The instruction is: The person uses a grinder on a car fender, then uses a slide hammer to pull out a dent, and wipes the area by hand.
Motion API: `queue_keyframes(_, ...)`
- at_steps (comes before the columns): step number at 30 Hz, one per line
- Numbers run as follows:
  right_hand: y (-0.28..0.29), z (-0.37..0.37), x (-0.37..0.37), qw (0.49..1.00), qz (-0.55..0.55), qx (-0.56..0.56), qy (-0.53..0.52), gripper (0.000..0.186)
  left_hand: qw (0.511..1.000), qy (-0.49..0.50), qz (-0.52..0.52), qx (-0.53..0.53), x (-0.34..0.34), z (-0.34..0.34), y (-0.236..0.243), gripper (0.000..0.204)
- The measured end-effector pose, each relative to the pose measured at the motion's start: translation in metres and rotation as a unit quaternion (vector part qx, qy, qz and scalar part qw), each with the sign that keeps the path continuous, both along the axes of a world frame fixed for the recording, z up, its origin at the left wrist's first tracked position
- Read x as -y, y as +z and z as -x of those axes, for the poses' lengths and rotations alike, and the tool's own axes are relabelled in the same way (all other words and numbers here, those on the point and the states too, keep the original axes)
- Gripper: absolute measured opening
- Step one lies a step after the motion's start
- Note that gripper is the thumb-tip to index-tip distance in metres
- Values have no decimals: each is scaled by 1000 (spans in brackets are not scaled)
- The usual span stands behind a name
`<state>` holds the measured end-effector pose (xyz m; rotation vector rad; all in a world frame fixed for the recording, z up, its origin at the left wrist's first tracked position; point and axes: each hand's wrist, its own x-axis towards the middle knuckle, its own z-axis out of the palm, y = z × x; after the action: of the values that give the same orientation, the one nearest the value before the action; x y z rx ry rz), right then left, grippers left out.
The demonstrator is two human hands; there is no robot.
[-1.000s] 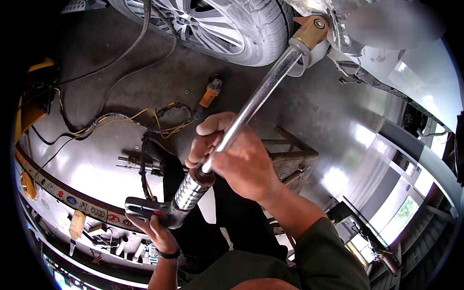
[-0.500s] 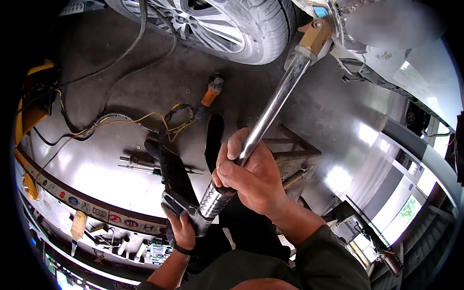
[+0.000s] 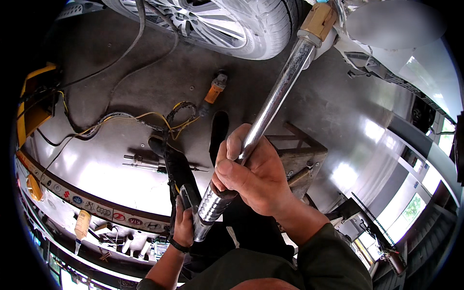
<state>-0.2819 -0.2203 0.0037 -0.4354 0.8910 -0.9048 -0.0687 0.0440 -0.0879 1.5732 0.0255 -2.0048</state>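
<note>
Chrome tool (image 3: 273, 105) is held by right hand (image 3: 258, 179) and left hand (image 3: 182, 229), printed emblems (image 3: 103, 210) leftward.

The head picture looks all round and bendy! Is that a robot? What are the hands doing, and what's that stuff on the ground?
There's no robot here, just a person. The camera sits on their head and looks down through a very wide, curvy lens, so straight things look bent.

The right hand is closed around the shiny rod of a long tool. The left hand holds that tool's black handle. Its brass-coloured end points up beside a car wheel.

On the grey floor lie an orange and grey power tool, looped cables and a thin metal tool.
</note>
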Motion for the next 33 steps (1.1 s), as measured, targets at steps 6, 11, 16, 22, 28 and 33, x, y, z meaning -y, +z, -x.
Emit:
queue_keyframes(6, 3, 1, 0, 1000, 4, 4, -1, 21, 997, -59, 14, 39, -1, 1, 0, 22)
queue_keyframes(11, 4, 0, 1, 1000, 2, 0, -2, 20, 999, -41, 4, 19, -4, -3, -2, 21)
queue_keyframes(16, 5, 0, 2, 1000, -9, 10, -4, 20, 997, -64, 29, 29, 3, 0, 2, 21)
queue_keyframes(22, 2, 0, 0, 1000, 9, 10, -3, 17, 997, -57, 23, 53, 3, 1, 4, 22)
queue_keyframes(28, 2, -1, 0, 1000, 8, 15, -9, 16, 965, -223, 93, 101, 7, 2, 5, 59)
queue_keyframes(33, 13, 1, 4, 1000, -26, 5, -2, 18, 999, -40, -3, 33, 12, -4, 20, 24)
